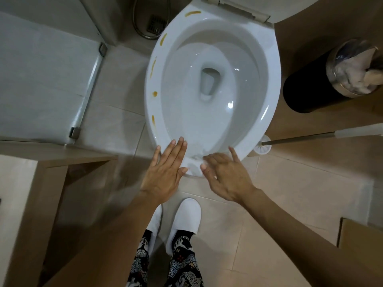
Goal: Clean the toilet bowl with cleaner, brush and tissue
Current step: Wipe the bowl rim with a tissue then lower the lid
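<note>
The white toilet bowl (267,65) fills the upper middle of the head view, lid raised. Several yellow-brown smears (153,66) run along its left rim. My left hand (165,170) lies flat with straight fingers over the bowl's near rim. My right hand (224,175) hovers beside it at the front rim, fingers spread and loosely bent, holding nothing. A toilet brush (298,139) with a metal handle lies to the right of the bowl, its white base by the rim. No cleaner bottle or tissue is in view.
A black bin (304,85) with a lined top holding crumpled paper stands right of the toilet. A glass shower panel (41,90) is at the left, a hose and floor drain (155,23) behind. A wooden counter (24,204) sits lower left. My white slippers (184,222) stand on beige tiles.
</note>
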Tool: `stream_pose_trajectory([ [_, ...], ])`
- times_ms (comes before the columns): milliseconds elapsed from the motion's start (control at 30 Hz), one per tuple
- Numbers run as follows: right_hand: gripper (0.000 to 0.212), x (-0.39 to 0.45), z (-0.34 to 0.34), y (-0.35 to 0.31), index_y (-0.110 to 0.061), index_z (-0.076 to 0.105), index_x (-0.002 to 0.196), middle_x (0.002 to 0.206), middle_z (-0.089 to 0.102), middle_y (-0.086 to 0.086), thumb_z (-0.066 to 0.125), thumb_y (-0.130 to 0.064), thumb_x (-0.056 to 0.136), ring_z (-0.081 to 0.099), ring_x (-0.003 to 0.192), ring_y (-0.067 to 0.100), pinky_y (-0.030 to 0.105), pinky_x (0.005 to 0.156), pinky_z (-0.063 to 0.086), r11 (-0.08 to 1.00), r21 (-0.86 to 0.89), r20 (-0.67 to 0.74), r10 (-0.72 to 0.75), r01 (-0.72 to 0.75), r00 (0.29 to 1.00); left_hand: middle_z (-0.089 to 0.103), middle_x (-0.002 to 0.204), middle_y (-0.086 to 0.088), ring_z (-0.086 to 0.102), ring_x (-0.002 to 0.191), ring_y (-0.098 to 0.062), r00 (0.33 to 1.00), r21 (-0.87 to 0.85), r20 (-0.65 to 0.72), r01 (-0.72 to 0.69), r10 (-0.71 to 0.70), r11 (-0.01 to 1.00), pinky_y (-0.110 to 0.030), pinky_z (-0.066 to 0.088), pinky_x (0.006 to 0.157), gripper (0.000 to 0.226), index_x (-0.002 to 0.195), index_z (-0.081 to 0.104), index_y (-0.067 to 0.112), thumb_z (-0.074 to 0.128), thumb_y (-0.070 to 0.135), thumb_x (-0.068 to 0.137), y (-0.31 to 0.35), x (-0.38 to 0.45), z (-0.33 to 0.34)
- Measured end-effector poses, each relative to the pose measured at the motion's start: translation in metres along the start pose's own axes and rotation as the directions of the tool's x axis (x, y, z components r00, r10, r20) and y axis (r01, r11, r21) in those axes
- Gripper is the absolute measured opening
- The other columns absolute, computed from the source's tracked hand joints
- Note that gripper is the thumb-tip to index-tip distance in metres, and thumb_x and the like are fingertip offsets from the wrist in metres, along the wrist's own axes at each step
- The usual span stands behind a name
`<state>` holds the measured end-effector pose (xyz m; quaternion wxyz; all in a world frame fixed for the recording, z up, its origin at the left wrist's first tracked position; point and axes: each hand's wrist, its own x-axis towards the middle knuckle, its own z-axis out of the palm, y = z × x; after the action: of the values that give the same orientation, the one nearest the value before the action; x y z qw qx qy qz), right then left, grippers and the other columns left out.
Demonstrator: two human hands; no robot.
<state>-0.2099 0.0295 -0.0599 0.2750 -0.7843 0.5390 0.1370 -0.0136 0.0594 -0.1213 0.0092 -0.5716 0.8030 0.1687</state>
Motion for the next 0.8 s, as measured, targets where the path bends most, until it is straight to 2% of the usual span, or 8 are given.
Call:
stream_pose_trajectory([
  [133, 0.091, 0.003, 0.006, -0.013, -0.019, 0.042, 0.143, 0.142, 0.051, 0.000, -0.011, -0.064, 0.086, 0.040, 0.135, 0.012, 0.037, 0.118, -0.003, 0.996, 0.085, 0.020, -0.025, 0.023, 0.999, 0.014, 0.158, -0.003, 0.011, 0.145, -0.018, 1.000, 0.019, 0.011, -0.003, 0.003, 1.000, -0.044, 0.010, 0.115, 0.060, 0.151, 0.016, 0.009, 0.019, 0.041, 0.100, 0.000, 0.000, 0.000],
  [300, 0.089, 0.006, 0.004, -0.008, -0.020, 0.044, 0.141, 0.140, 0.052, -0.004, -0.005, -0.068, 0.085, 0.041, 0.134, 0.011, 0.040, 0.119, -0.003, 0.999, 0.049, 0.026, -0.002, 0.001, 1.000, 0.014, 0.158, -0.003, 0.007, 0.145, -0.017, 1.000, 0.014, 0.012, -0.001, 0.000, 1.000, -0.043, 0.006, 0.115, 0.060, 0.151, 0.016, 0.009, 0.020, 0.041, 0.100, 0.000, 0.000, -0.001],
  [433, 0.095, 0.005, 0.005, -0.012, -0.021, 0.038, 0.145, 0.145, 0.047, -0.003, -0.007, -0.074, 0.081, 0.037, 0.137, 0.011, 0.042, 0.119, -0.002, 0.997, 0.071, 0.068, -0.019, 0.014, 0.998, 0.014, 0.158, -0.003, 0.010, 0.145, -0.018, 1.000, 0.009, 0.010, -0.006, 0.006, 1.000, -0.043, 0.005, 0.115, 0.060, 0.151, 0.014, 0.010, 0.020, 0.040, 0.100, 0.000, -0.001, -0.002],
  [567, 0.085, 0.000, -0.009, 0.019, -0.021, 0.043, 0.142, 0.143, 0.048, -0.004, -0.004, -0.064, 0.087, 0.037, 0.137, 0.012, 0.043, 0.118, -0.002, 0.996, -0.078, 0.071, -0.036, 0.041, 0.997, 0.014, 0.158, -0.002, 0.013, 0.145, -0.018, 1.000, 0.006, 0.011, -0.001, 0.001, 1.000, -0.044, 0.008, 0.115, 0.060, 0.151, 0.014, 0.010, 0.019, 0.040, 0.099, 0.000, 0.000, -0.001],
  [733, 0.100, 0.019, -0.045, 0.079, -0.019, 0.049, 0.137, 0.141, 0.050, -0.002, -0.022, -0.065, 0.082, 0.035, 0.138, 0.013, 0.047, 0.118, -0.001, 0.949, -0.311, 0.088, -0.022, 0.049, 0.996, 0.012, 0.158, -0.001, 0.013, 0.145, -0.017, 1.000, -0.008, 0.013, 0.006, -0.006, 1.000, -0.045, 0.010, 0.115, 0.059, 0.151, 0.014, 0.011, 0.016, 0.040, 0.100, 0.000, -0.001, -0.002],
  [800, 0.110, 0.035, -0.058, 0.100, -0.016, 0.055, 0.131, 0.135, 0.054, 0.001, -0.029, -0.066, 0.079, 0.040, 0.135, 0.015, 0.051, 0.117, 0.005, 0.919, -0.388, 0.073, -0.044, 0.069, 0.996, 0.011, 0.159, -0.001, 0.011, 0.145, -0.017, 1.000, -0.016, 0.021, 0.005, -0.004, 1.000, -0.044, 0.008, 0.115, 0.058, 0.152, 0.012, 0.012, 0.012, 0.041, 0.101, 0.000, -0.001, -0.001],
])
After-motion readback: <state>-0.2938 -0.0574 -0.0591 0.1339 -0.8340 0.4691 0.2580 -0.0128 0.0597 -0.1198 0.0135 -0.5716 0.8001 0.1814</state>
